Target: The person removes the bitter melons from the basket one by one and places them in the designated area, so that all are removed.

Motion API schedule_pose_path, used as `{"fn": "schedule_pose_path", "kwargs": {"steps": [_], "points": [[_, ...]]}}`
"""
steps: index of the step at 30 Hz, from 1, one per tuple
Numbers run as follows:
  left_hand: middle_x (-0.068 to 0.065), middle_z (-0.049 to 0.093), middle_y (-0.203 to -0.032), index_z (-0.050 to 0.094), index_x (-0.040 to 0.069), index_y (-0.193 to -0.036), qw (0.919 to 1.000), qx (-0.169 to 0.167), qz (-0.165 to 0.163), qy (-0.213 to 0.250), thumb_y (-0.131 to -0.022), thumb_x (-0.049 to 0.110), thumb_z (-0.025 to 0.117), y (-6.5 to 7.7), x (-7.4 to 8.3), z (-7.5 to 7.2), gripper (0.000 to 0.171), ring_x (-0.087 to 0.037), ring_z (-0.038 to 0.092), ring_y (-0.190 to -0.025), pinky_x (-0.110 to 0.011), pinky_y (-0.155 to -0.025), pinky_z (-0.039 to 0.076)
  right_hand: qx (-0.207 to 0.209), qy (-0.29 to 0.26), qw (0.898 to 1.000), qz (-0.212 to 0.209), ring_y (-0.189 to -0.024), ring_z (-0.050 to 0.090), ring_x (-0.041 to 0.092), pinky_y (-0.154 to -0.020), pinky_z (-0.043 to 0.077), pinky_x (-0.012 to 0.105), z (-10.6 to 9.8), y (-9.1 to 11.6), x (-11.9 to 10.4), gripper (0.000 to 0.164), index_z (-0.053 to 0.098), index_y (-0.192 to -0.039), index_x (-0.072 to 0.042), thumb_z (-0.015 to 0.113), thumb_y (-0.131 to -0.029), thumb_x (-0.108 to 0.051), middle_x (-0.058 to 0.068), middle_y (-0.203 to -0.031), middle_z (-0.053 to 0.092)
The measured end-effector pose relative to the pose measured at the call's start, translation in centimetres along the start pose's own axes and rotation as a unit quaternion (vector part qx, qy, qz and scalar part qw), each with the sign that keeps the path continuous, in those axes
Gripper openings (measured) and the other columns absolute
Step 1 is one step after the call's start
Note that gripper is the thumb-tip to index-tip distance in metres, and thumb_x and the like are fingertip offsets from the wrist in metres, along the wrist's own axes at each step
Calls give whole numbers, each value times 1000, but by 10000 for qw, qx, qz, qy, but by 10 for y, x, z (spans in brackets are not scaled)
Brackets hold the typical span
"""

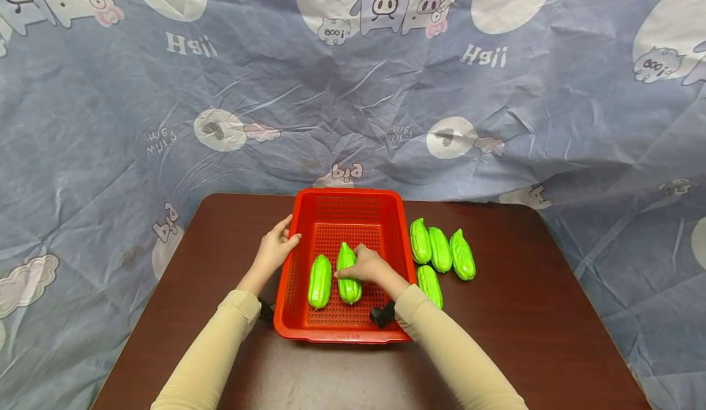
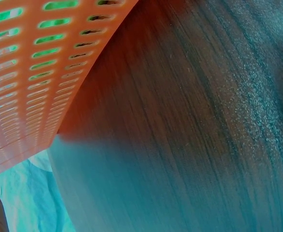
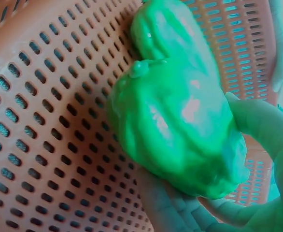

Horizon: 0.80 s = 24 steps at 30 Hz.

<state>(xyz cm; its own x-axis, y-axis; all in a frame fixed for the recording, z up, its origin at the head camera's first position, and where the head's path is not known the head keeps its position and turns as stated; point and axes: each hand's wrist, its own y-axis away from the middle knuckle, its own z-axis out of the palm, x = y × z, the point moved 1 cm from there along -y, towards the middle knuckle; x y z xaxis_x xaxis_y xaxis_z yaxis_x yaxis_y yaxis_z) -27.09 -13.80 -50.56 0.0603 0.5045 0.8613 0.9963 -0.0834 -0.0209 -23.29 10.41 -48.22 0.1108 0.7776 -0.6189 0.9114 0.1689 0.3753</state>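
A red perforated plastic basket (image 1: 344, 337) stands on the table, with two bright green ribbed gourds inside it. My right hand (image 1: 374, 267) grips one gourd (image 1: 350, 292) near the basket's middle, thumb on one side and fingers round the other. In the right wrist view, that gourd (image 3: 175, 125) lies between thumb and fingers, close over the slotted floor. The second gourd (image 1: 320, 282) rests to its left. My left hand (image 1: 273, 250) holds the basket's left rim, thumb over the edge; only a bit of this hand shows in the left wrist view.
Several more green gourds (image 1: 440, 249) lie on the dark brown table (image 1: 513, 287) just right of the basket, one (image 1: 430, 286) nearer me by its wall. A blue-grey printed cloth (image 1: 342, 103) hangs behind the table.
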Motion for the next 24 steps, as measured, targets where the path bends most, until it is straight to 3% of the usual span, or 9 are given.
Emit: {"fn": "schedule_pose_path", "kwargs": {"steps": [5, 11, 24], "points": [[-11, 62, -93, 37, 9, -153, 10000, 61, -5, -14, -95, 22, 64, 0, 0, 0, 65, -14, 53, -66, -25, -61, 44, 200, 68, 9997, -115, -90, 61, 22, -77, 51, 36, -5, 4, -6, 66, 52, -120, 1, 82, -77, -40, 13, -104, 62], [-10, 60, -92, 38, 9, -153, 9999, 84, -3, -60, -95, 21, 65, -1, 0, 2, 65, -15, 50, -66, -25, -60, 42, 472, -7, 9987, -164, -101, 62, 28, -86, 51, 42, -17, 11, -13, 78, 49, -131, 2, 81, -77, -43, 17, -114, 64], [-11, 62, -93, 37, 8, -153, 10000, 37, 9, -48, -95, 22, 64, -1, -2, 1, 65, -14, 52, -66, -26, -60, 43, 1229, -693, 9886, -521, -91, 67, 25, -74, 55, 36, -43, 18, -13, 75, 48, -136, -3, 81, -78, -38, 17, -112, 66]]}}
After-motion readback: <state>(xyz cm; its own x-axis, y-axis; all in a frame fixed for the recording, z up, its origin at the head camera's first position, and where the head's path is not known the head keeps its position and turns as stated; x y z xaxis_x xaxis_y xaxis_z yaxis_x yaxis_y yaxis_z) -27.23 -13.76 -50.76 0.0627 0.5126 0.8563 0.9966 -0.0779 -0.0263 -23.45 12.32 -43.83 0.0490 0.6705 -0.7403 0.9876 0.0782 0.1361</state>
